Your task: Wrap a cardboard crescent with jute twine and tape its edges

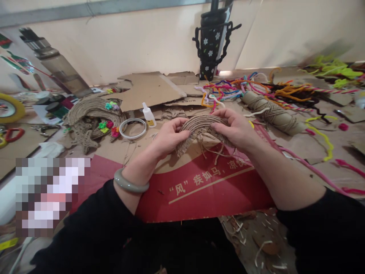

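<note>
Both of my hands grip an arch-shaped piece covered with rows of brown twine (pixel 201 122), held just above a red printed cardboard sheet (pixel 205 190). My left hand (pixel 171 135) is closed on the arch's left end, thumb on its front. Around the right part, my right hand (pixel 232 127) is closed with its thumb pressed on the twine rows and fingers over the top. Loose twine ends (pixel 218 152) dangle from the arch's inner edge. Left of my hands lie a small white glue bottle (pixel 148 116), standing upright, and a roll of tape (pixel 132 128).
A finished-looking twine arch (pixel 85 110) with bright flowers and a twine starfish (pixel 85 137) lies left. A twine spool (pixel 270 112) and colourful pipe cleaners (pixel 291 91) lie right. A black flowered tumbler (pixel 211 49) stands behind. Red-handled scissors (pixel 14 134) are far left.
</note>
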Demonstrator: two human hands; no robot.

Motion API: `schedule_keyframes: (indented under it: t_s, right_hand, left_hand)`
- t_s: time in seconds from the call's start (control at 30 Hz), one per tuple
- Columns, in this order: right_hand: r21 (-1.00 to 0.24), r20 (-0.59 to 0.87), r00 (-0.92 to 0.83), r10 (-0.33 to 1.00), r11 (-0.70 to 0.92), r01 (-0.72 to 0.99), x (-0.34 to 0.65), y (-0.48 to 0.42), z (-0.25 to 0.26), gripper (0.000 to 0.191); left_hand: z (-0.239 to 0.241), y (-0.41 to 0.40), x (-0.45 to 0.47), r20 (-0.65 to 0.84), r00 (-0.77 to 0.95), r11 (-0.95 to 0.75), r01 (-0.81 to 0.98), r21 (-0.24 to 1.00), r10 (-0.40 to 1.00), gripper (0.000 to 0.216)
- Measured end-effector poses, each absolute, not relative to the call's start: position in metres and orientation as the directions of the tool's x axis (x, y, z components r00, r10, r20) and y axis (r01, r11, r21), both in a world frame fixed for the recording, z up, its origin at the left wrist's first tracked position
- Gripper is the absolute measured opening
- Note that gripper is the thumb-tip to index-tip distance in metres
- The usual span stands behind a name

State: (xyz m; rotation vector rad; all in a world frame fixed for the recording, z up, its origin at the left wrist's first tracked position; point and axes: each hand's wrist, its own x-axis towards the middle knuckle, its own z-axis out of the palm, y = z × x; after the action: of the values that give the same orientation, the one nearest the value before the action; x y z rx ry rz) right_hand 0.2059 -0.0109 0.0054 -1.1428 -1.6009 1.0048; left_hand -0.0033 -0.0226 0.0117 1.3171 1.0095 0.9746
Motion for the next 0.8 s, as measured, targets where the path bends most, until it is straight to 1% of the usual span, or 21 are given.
schedule_keyframes:
  t_s: [0.17,0.3,0.37,0.43,0.57,0.7,0.8]
  right_hand:
    - [-0.937,0.199,-0.201,0.959,0.246,0.246,0.2045,-0.0132,0.0069,0.029]
    - [-0.942,0.216,-0.155,0.964,0.247,0.226,0.2051,-0.0126,0.008,0.026]
    - [-0.933,0.223,-0.153,0.963,0.256,0.252,0.2063,-0.0115,0.0073,0.025]
    - [-0.902,0.244,-0.169,0.955,0.288,0.322,0.2074,-0.0111,0.0063,0.025]
    - [-0.781,0.321,-0.216,0.922,0.387,0.49,0.2073,-0.0146,0.006,0.032]
    - [-0.73,0.33,-0.269,0.905,0.426,0.534,0.2054,-0.0195,0.0074,0.038]
    - [-0.708,0.335,-0.275,0.901,0.433,0.558,0.2049,-0.0199,0.0075,0.035]
  left_hand:
    - [0.0117,-0.0227,-0.0031,-0.017,0.306,0.012,0.018,1.0,0.952,0.033]
    - [0.0116,-0.0224,-0.0024,-0.033,0.251,0.036,-0.006,0.999,0.967,0.036]
    - [0.0115,-0.022,-0.0024,-0.033,0.235,0.034,0.002,0.999,0.971,0.036]
    - [0.0115,-0.0216,-0.0027,-0.029,0.236,0.026,0.018,1.0,0.971,0.036]
    - [0.0115,-0.0219,-0.0036,-0.026,0.267,0.009,0.067,0.998,0.963,0.036]
    - [0.0118,-0.0242,-0.0039,-0.042,0.304,-0.008,0.16,0.987,0.952,0.039]
    - [0.0118,-0.0251,-0.0035,-0.054,0.295,-0.004,0.194,0.981,0.954,0.04]
